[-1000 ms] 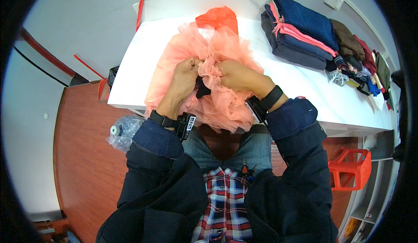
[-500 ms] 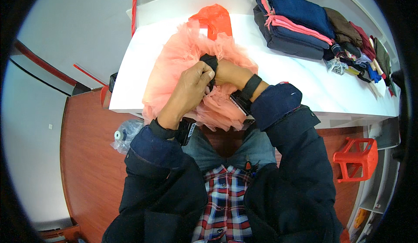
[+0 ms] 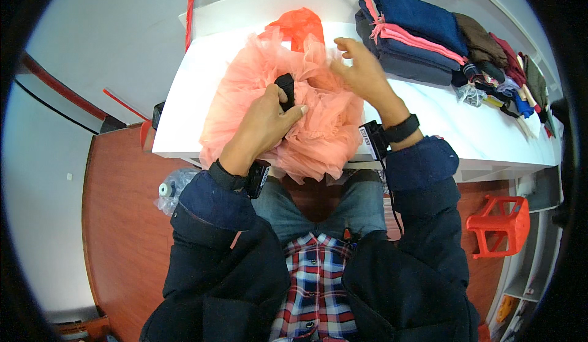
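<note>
A gathered heap of peach tulle, like a puffy skirt, lies on the white table, its lower edge hanging over the front. A black piece of cloth shows in its middle. My left hand has its fingers curled on that black cloth, with the thumb sticking out to the right over the tulle. Lifted at the tulle's right side, my right hand is open and empty, its fingers bent and apart. Behind the tulle lies an orange-red plastic piece, partly covered by it.
A stack of folded dark blue and pink cloths stands at the back right, beside a pile of mixed clothes. On the floor are a red stool at the right and a clear plastic bag at the left. The white table has a raised back edge.
My right hand has let go of the black cloth and moved up and to the right, opening. My left hand stays on the cloth, its thumb now out.
</note>
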Demonstrator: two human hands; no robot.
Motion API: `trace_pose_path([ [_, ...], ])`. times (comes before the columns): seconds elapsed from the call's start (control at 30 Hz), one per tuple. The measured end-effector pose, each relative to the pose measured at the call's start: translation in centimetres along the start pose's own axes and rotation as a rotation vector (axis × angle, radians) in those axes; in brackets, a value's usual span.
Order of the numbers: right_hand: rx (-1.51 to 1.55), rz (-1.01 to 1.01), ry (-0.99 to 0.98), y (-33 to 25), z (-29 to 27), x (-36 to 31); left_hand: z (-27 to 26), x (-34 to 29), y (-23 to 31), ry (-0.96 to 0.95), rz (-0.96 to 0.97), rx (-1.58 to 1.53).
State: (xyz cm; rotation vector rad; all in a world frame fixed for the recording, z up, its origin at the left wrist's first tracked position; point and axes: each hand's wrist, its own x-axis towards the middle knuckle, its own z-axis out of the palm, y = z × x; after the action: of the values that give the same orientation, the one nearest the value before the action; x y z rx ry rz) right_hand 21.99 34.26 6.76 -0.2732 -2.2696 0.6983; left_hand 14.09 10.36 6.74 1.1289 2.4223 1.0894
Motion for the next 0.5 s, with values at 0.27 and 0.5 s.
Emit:
trace_pose_path([
  [0.27,0.226,-0.103,-0.438,0.4,3.2,-1.6,-2.4,1.9,-0.6,-0.087,-0.004,-0.234],
  [0.5,0.146,-0.269,-0.478,-1.3,1.9,-2.1,-3.6,5.1,-0.9,-0.052,-0.097,-0.108],
])
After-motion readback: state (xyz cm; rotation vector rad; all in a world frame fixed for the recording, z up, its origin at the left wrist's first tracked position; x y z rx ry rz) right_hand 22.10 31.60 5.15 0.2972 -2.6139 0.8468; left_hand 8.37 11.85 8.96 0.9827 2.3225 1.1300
